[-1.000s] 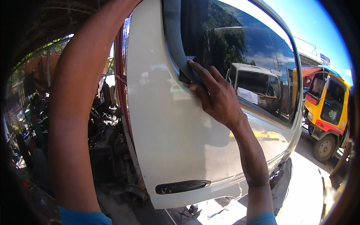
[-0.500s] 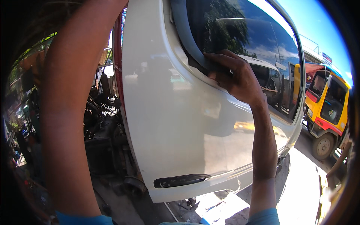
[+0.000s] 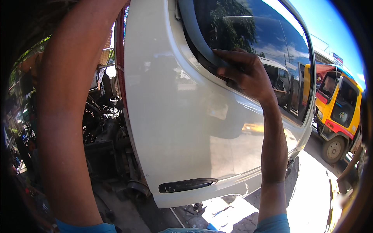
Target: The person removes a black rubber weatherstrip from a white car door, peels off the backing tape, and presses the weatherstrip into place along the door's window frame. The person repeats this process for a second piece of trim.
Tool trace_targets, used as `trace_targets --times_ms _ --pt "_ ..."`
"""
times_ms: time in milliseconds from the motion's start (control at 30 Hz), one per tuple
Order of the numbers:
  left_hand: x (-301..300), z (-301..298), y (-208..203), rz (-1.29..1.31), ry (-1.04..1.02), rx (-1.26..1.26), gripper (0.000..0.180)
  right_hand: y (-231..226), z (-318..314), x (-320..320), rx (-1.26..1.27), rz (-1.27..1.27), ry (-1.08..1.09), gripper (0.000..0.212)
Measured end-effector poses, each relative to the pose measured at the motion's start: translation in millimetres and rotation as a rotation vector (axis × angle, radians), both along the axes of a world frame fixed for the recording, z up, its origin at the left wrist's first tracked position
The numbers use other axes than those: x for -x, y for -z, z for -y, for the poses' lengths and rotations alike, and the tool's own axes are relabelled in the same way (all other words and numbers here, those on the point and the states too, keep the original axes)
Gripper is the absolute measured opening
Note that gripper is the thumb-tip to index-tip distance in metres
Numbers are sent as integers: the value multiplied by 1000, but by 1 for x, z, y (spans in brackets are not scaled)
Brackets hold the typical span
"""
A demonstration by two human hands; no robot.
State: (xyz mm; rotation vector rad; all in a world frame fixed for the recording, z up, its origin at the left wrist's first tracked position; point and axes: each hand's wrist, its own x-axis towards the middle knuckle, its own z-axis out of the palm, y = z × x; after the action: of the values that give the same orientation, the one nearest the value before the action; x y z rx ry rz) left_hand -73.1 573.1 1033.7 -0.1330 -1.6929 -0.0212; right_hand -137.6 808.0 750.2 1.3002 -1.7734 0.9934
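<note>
Beside the tinted window (image 3: 268, 35) of a white vehicle door (image 3: 175, 128), my right hand (image 3: 248, 73) pinches a dark rubber window seal (image 3: 196, 33). The thumb and fingers close round the strip at the window's lower left corner. From there the seal curves upward along the glass edge and runs out at the top of the picture. My left forearm (image 3: 64, 116) rises past the door's left side, and its hand lies beyond the upper edge. A black door handle (image 3: 188, 185) sits low on the panel.
Dark machine parts (image 3: 108, 136) crowd the area left of the door. On the right stands a yellow and red truck (image 3: 342, 105) on the road. Another person's arm (image 3: 349, 167) shows at the right rim. Sunlit ground with small items (image 3: 221, 213) lies below the door.
My right hand has shifted slightly right and down along the window corner, still pinching the seal. The left forearm has moved a little to the left.
</note>
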Motion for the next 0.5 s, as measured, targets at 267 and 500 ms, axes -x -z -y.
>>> trace_targets --times_ms 267,500 --pt "1 0 -2 8 0 5 39 7 12 -7 71 -26 91 43" --pt "5 -1 -4 11 3 12 37 -2 14 -5 67 -81 243 42"
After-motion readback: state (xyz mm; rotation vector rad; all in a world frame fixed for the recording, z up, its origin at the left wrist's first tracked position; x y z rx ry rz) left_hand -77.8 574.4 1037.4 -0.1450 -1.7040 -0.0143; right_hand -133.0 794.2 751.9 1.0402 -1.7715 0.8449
